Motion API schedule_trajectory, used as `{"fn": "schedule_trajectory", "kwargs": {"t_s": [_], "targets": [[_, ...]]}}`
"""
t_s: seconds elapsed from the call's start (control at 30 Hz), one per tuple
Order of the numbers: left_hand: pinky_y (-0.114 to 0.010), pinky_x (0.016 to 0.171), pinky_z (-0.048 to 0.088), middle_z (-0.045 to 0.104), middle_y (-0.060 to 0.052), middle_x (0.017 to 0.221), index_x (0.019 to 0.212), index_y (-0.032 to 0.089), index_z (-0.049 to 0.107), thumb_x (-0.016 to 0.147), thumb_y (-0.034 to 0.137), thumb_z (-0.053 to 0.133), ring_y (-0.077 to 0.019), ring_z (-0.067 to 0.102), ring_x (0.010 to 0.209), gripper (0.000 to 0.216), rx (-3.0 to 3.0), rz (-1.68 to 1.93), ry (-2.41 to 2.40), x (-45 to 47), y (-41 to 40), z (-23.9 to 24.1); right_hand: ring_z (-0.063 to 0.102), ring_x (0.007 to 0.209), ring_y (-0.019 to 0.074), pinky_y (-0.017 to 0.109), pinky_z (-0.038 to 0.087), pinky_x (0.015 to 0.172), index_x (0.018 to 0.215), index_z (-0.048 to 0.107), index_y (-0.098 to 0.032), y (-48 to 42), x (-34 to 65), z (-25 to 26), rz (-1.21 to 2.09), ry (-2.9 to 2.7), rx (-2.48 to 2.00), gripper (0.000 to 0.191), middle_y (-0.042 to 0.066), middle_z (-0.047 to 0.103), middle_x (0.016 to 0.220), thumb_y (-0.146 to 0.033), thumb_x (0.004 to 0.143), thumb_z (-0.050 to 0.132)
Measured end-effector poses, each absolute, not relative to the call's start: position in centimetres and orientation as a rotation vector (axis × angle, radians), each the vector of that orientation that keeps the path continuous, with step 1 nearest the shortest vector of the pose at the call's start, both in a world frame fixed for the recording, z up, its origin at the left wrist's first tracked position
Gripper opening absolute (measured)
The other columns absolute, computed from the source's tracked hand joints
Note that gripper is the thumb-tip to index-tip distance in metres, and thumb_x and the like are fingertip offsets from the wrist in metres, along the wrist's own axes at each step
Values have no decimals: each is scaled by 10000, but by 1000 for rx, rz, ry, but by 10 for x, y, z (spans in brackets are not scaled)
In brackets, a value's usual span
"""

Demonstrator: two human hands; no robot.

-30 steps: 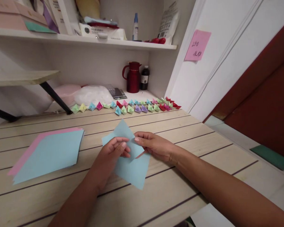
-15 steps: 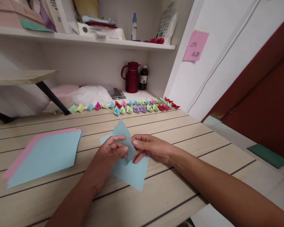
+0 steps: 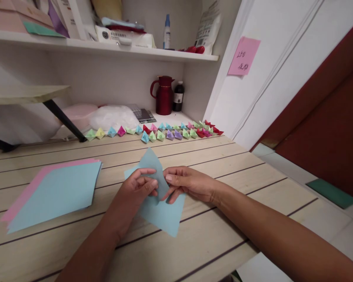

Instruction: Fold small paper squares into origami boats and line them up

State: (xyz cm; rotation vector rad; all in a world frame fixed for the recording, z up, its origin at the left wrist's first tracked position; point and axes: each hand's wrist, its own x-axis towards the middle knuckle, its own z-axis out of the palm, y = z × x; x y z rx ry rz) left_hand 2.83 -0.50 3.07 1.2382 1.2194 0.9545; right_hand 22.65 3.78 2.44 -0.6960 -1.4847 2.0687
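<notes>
A light blue paper sheet (image 3: 164, 213) is held just above the wooden table (image 3: 223, 164), partly folded so one corner stands up. My left hand (image 3: 137, 192) pinches the sheet near its middle from the left. My right hand (image 3: 188, 184) pinches the same fold from the right, thumb on top. Both hands' fingertips nearly meet at the raised flap.
A stack of blue and pink paper sheets (image 3: 51, 194) lies to the left. A row of several small coloured folded paper boats (image 3: 161, 132) lines the table's far edge. Behind them stand a red jug (image 3: 164, 95), a dark bottle (image 3: 179, 96) and a white bag (image 3: 114, 117). A pink note (image 3: 243, 56) hangs on the white wall.
The raised flap has been drawn in narrower and my two hands have closed in on the fold. The camera view has shifted slightly.
</notes>
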Motion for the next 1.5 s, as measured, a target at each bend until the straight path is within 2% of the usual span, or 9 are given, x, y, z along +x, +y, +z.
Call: {"fn": "schedule_trajectory", "kwargs": {"t_s": [0.2,0.37,0.53,1.0,1.3,1.5], "targets": [[-247,655,386,646,34,695,1121,221,564,819,404,632,-138,566,694,360,1241,956,1227,29,-5,31,702,812,194,267,566,654,888,596,-143,37,227,25,2083,-1481,-698,318,82,662,931,-452,844,657],[-259,679,386,651,29,709,1124,222,565,814,391,640,-144,571,709,361,1250,958,1213,29,-4,30,705,792,186,271,571,655,939,614,-150,37,227,24,2066,-1476,-708,314,57,672,881,-421,810,706],[-276,690,384,644,24,710,1130,218,559,832,387,622,-149,564,715,349,1258,949,1212,28,-4,29,706,800,184,268,575,667,988,624,-145,38,228,24,2076,-1488,-704,298,60,673,881,-390,832,689],[-264,642,383,627,31,713,1099,216,571,838,391,616,-126,546,667,317,1249,962,1228,29,-6,31,708,800,179,252,568,661,961,630,-150,38,228,24,2102,-1491,-691,323,41,671,861,-404,789,731],[-276,659,415,608,29,694,1085,200,564,778,376,682,-146,573,675,373,1289,962,1104,31,-3,27,677,758,161,255,554,637,865,580,-155,33,222,23,1960,-1538,-785,324,18,659,768,-395,750,764],[-284,676,422,595,34,697,1097,207,543,808,378,657,-148,588,676,355,1315,952,1065,31,0,20,656,731,152,239,541,581,882,579,-153,31,218,21,1839,-1611,-843,367,36,671,796,-443,742,755]]}}
